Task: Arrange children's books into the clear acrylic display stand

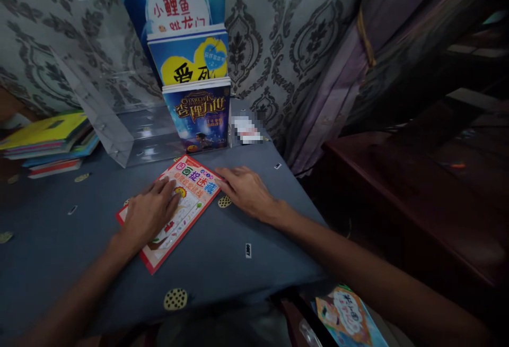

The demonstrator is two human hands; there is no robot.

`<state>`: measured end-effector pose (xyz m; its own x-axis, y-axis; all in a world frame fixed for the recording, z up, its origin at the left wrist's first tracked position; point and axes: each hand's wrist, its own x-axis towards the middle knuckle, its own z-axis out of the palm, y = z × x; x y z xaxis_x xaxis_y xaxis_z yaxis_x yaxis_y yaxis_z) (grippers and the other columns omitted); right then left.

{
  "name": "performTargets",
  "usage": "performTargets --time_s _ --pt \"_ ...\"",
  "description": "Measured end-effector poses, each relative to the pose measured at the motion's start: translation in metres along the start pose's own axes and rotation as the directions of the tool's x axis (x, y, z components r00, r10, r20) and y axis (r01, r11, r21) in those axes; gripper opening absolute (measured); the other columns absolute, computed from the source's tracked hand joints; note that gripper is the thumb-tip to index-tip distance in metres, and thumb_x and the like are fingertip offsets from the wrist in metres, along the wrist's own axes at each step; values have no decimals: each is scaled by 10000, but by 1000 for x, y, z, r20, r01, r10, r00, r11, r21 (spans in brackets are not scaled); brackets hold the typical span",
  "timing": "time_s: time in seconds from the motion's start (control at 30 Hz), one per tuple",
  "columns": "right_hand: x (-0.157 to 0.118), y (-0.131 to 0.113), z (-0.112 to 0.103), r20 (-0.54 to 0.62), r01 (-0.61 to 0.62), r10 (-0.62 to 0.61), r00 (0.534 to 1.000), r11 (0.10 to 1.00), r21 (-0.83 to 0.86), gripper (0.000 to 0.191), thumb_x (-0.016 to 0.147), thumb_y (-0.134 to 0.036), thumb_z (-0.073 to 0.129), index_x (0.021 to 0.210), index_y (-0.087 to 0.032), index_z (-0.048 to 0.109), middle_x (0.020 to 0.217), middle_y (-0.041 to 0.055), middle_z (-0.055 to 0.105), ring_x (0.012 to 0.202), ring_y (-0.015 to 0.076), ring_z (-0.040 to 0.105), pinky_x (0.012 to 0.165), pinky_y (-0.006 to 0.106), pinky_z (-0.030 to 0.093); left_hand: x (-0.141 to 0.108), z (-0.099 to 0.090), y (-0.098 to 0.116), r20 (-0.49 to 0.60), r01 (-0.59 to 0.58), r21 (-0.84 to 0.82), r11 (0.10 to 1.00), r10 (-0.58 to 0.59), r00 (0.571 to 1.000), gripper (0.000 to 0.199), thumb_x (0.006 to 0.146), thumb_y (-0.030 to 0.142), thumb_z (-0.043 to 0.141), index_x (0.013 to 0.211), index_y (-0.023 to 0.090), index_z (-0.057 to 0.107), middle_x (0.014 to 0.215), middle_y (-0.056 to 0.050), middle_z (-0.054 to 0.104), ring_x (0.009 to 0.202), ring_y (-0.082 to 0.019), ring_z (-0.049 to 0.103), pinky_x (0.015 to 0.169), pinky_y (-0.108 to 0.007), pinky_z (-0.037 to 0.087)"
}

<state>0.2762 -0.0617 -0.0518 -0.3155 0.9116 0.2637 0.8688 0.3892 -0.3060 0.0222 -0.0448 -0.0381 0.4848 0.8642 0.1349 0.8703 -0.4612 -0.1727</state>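
A thin picture book (186, 225) with a red border and colourful Chinese lettering lies at a slant on the blue-grey tablecloth. My left hand (149, 211) rests on its cover, fingers stretched out and covering part of the drawing. At the book's right corner, my right hand (248, 190) has its fingers together on the edge. Just behind the book, a dark blue book (201, 119) stands upright in a clear tiered rack (119, 140). Above it in the rack are a blue and yellow book (167, 60) and a larger teal book (137, 10).
A stack of books (59, 140) sits at the table's left. A small pixelated white item (248, 129) lies right of the rack. Patterned wallpaper (274, 39) and a tied curtain (338, 71) rise behind. Dark red furniture (397, 193) stands to the right; another book (350, 315) is below the table edge.
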Motion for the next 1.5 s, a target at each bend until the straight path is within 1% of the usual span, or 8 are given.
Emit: performTargets --time_s 0.3,0.53,0.73,0.87,1.0,1.07,1.3,1.5 --pt "-13 -11 6 2 52 -52 999 995 -82 346 1059 -331 470 1325 -155 603 1102 120 776 1106 275 674 1101 486 360 -20 -20 19 127 25 64 998 -33 991 347 1034 395 425 1174 176 654 1100 -152 749 859 -319 757 622 -369 561" --pt "19 4 10 73 0 0 997 1000 -4 400 1075 -351 421 1393 -144 547 1317 144 697 1276 287 572 1079 467 368 -29 -14 26 62 27 111 993 -34 997 375 1040 391 428 1263 183 646 1302 -161 703 1029 -331 737 723 -398 601" --pt "41 7 19 41 -15 17 999 999 -28 364 1067 -357 444 1314 -139 599 1287 143 703 1245 299 571 1055 474 369 -21 -15 22 55 23 111 994 -29 998 402 1052 390 380 1219 171 672 1191 -149 742 906 -322 757 650 -407 593" --pt "39 11 26 11 -2 2 1000 1000 -9 376 1084 -372 382 1288 -154 611 1276 135 705 1224 295 566 1037 464 368 -30 -14 17 -39 -100 1 995 100 994 405 1048 412 398 1195 159 679 1213 -158 736 1019 -339 734 799 -471 602" --pt "38 18 34 -27 27 -26 999 999 33 484 1094 -468 283 1316 -169 593 1288 132 695 1237 300 546 1048 479 354 -48 -9 20 -185 -427 -250 869 391 902 465 1017 551 452 1248 195 644 1330 -130 688 1215 -297 646 1019 -485 534" --pt "38 22 37 -37 42 -40 998 998 55 502 1093 -476 269 1341 -166 576 1311 137 685 1259 307 538 1062 492 348 -54 -7 24 -206 -506 -272 819 464 862 505 991 589 489 1290 201 614 1370 -134 661 1241 -303 619 1036 -508 518" --pt "33 25 42 -62 99 -92 994 988 116 483 1091 -433 282 1406 -161 526 1365 153 657 1332 327 502 1096 534 329 -55 0 22 -281 -578 -247 778 513 811 315 979 380 620 1218 175 637 1314 -123 705 1225 -270 653 1033 -464 539" --pt "8 5 37 -88 154 -138 986 966 210 400 1091 -364 334 1317 -173 604 1268 124 689 1203 278 566 1053 473 389 -56 0 24 -373 -627 -159 762 542 753 234 992 278 598 1172 147 670 1254 -115 745 1207 -262 689 1020 -452 582"
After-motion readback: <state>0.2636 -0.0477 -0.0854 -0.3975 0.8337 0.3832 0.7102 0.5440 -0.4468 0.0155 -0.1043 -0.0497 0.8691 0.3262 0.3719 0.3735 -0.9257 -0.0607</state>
